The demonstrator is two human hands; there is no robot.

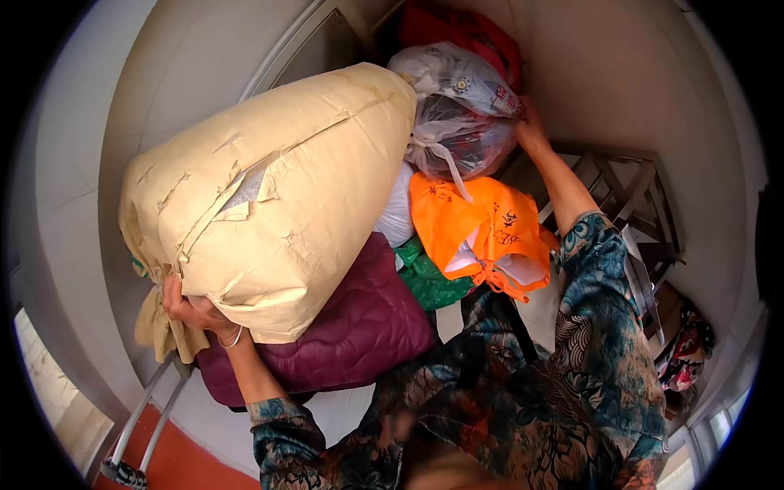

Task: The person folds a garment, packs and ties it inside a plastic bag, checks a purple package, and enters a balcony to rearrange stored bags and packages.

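Note:
A large cream-coloured sack (286, 188) with torn patches on its upper side lies on a folded maroon quilted cloth (376, 314). My left hand (196, 310) is closed on the sack's lower left end, beside its gathered neck. At the upper right, my right hand (531, 129) touches the edge of a knotted clear plastic bag (461, 135); its fingertips are partly hidden behind the plastic. Just below that bag sits an orange bag (482, 229) with dark lettering, and a green bag (429, 278) shows under it.
A red bag (469, 37) is behind the plastic bags, against the wall. To the right stands a dark slatted rack (633, 192), with patterned cloth (686, 351) lower down. Metal rails (151, 416) are at the lower left, near a red floor area (188, 453).

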